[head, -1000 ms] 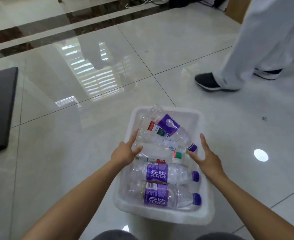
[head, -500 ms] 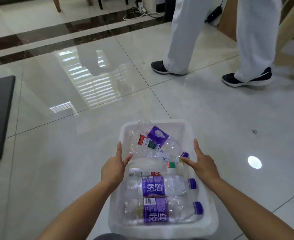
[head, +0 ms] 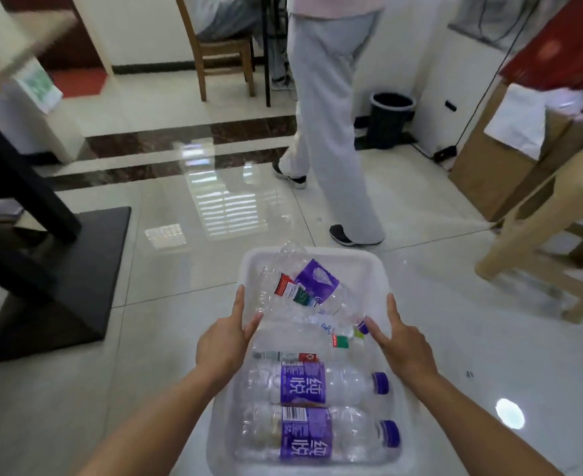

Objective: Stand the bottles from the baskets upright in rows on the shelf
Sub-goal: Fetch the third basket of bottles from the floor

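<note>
Glossy tiled floor [head: 152, 389] of a furnished room, shelf nowhere in view; white basket [head: 358, 261] carried low in front, gripped at its two long rims by the left hand [head: 226, 343] and right hand [head: 405, 345], thumbs inside, forefingers laid straight along the edge, remaining fingers hidden below; within it, bottles [head: 304, 384] lying on their sides, two purple-labelled ones nearest, others heaped slantwise at the far end, a tilted bottle [head: 312, 283] propped against the far rim. Step judged: carriage to the shelf; best held level, grip even on both sides, to prevent rolling or spilling over the far rim. Room for moving: passer-by [head: 328, 139] crossing directly ahead; black stand base [head: 60, 286] to the left; beige stool [head: 523, 225] and cardboard box [head: 479, 166] to the right; open tile between, probably passable after the walker's exit.
</note>
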Demonstrator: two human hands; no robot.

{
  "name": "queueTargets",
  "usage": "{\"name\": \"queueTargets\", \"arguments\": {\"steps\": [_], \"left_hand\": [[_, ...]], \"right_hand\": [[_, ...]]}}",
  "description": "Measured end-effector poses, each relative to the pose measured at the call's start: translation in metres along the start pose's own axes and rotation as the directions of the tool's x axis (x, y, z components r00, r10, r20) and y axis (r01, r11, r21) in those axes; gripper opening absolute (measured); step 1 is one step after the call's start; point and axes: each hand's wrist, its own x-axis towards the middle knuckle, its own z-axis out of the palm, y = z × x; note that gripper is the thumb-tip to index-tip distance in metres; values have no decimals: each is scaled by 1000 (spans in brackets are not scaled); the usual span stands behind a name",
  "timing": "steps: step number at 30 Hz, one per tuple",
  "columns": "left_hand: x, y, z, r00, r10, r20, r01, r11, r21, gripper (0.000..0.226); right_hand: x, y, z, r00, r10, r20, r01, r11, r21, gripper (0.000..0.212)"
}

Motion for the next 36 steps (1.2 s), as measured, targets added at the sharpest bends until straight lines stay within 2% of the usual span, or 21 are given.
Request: {"name": "queueTargets", "arguments": {"steps": [6,8,11,14,18,23,27,34,36], "left_hand": [[-99,42,-201,994,-103,-41,98,990,-106,80],[-136,54,-261,986,-144,-87,137,987,-86,78],[-183,60,-326,953,-244,-178,238,970,-56,76],[-222,54,-359,910,-333,-248,328,943,-61,75],[-275,50,-385,838,-447,-314,427,894,-134,70],[-355,30,-393,722,-591,-359,532,807,-258,71],[-429,10,-392,597,-706,-381,648,704,-290,71],[-568,-20,-379,369,-853,-369,778,501,-380,71],[-607,-26,-373,300,-882,-364,798,441,-411,70]], "right_hand": [[-68,-102,-188,991,-128,37,129,991,-22,85],[-91,-137,-245,980,-192,48,193,981,-21,82],[-121,-183,-309,954,-296,49,297,955,-15,81],[-140,-219,-343,910,-412,54,415,909,-47,80],[-168,-262,-364,837,-544,65,547,836,-48,81],[-213,-314,-363,712,-691,125,697,717,-14,86],[-267,-349,-346,574,-784,237,802,597,31,86],[-387,-393,-309,294,-894,338,906,374,200,87],[-419,-407,-297,254,-889,381,923,341,179,90]]}}
